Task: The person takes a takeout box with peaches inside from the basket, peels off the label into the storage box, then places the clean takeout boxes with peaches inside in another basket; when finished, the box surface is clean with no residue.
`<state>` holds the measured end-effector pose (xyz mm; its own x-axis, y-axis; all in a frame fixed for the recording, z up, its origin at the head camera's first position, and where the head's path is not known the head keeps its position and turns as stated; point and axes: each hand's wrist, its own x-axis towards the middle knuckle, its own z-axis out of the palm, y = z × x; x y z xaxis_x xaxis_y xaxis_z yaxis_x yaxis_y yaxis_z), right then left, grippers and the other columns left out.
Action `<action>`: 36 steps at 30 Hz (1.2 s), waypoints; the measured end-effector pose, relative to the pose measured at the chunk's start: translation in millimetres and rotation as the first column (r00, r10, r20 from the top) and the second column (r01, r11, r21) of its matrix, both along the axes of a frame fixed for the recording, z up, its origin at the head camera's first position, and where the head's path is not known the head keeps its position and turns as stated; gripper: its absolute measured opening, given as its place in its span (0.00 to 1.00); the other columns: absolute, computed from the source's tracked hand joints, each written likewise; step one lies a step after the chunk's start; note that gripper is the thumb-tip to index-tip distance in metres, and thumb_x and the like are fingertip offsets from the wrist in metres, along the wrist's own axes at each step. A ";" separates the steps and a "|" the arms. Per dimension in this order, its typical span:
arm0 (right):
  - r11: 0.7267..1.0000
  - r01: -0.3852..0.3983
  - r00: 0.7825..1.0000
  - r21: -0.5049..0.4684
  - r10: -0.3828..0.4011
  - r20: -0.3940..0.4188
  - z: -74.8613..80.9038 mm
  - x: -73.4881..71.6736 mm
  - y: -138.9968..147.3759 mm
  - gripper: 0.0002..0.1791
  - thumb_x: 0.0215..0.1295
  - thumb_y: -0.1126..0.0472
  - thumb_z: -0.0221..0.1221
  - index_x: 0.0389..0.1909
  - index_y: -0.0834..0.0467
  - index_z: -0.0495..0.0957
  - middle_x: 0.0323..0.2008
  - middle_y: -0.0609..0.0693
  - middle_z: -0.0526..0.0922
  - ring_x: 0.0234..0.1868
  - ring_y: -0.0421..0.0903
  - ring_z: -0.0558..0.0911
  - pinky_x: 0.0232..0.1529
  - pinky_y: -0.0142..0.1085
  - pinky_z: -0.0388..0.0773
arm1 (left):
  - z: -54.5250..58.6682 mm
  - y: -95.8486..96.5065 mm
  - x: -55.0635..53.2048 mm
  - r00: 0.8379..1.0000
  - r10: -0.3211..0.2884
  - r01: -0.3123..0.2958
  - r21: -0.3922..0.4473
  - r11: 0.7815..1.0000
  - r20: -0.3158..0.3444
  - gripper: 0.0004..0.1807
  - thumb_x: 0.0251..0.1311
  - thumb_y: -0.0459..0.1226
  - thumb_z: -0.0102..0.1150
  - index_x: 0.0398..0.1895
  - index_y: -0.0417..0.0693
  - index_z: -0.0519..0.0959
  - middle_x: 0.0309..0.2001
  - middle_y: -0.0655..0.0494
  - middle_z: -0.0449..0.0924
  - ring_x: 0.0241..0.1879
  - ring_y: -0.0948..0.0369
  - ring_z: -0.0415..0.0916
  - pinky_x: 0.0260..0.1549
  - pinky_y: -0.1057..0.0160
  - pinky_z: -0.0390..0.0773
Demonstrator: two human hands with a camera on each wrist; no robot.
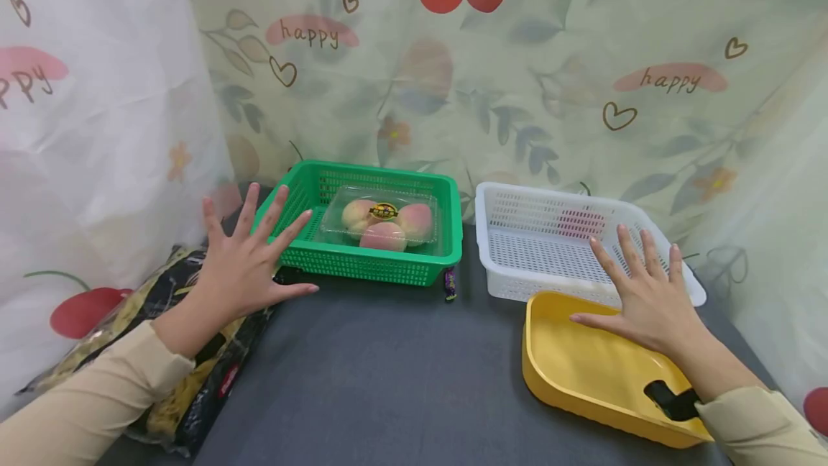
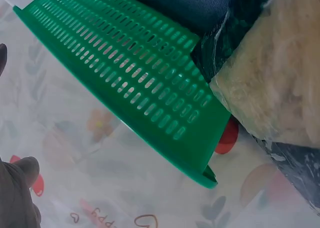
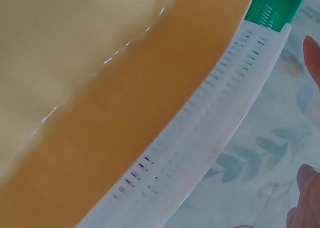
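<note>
My left hand [image 1: 242,261] is raised with its fingers spread, overlapping the left end of the green basket [image 1: 362,268] in the head view. It holds nothing. Inside that basket lies a clear plastic box [image 1: 330,225] of pink and cream peach-shaped pieces [image 1: 383,236] with a dark and yellow label. Fingers also spread and holding nothing, my right hand [image 1: 650,300] hovers over the yellow tray [image 1: 569,358]. Behind the tray stands a white basket [image 1: 517,286]. In the left wrist view the green basket [image 2: 125,73] fills the middle; the yellow tray [image 3: 115,88] dominates the right wrist view.
A dark and clear plastic bag with tan contents [image 1: 175,408] lies at the left, under my left forearm. A small purple wrapped candy [image 1: 450,284] sits by the green basket's front right corner. Patterned curtains [image 1: 517,92] hang behind and beside the dark table [image 1: 375,372].
</note>
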<state>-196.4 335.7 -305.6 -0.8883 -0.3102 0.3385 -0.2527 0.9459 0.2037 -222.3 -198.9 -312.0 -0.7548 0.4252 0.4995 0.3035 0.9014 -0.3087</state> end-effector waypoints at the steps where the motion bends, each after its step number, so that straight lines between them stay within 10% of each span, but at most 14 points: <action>1: 1.000 0.000 1.000 -0.003 0.000 0.003 0.2 -0.3 -0.4 0.62 0.43 0.24 0.57 0.74 0.44 0.36 0.74 0.57 0.29 0.72 0.61 0.29 0.65 0.65 0.23 | 0.1 0.4 -0.5 1.000 -0.001 0.001 0.000 1.000 0.005 0.60 0.36 0.82 0.09 0.73 0.63 0.49 0.75 0.52 0.22 0.72 0.45 0.18 0.57 0.29 0.17; 22: 0.999 -0.036 0.998 -0.004 0.037 0.053 9.9 -21.6 -34.0 0.60 0.45 0.23 0.53 0.74 0.43 0.37 0.74 0.58 0.30 0.73 0.61 0.29 0.66 0.63 0.22 | 9.8 3.0 -30.4 0.994 0.098 -0.095 -0.072 0.993 0.037 0.59 0.38 0.78 0.45 0.73 0.63 0.48 0.75 0.52 0.21 0.71 0.46 0.15 0.58 0.27 0.23; 36: 0.993 -0.114 0.987 0.015 0.111 0.120 3.2 -50.6 -79.7 0.58 0.46 0.23 0.52 0.74 0.45 0.42 0.74 0.57 0.34 0.73 0.62 0.34 0.68 0.60 0.23 | 23.6 25.0 -56.7 0.991 0.106 -0.097 -0.108 0.989 0.086 0.57 0.41 0.79 0.39 0.74 0.64 0.45 0.75 0.51 0.22 0.71 0.47 0.12 0.57 0.29 0.17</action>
<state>-247.0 256.0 -302.4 -0.8809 -0.4165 0.2249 -0.3807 0.9058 0.1861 -279.0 -173.9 -288.4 -0.8370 0.3899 0.3840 0.2433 0.8937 -0.3771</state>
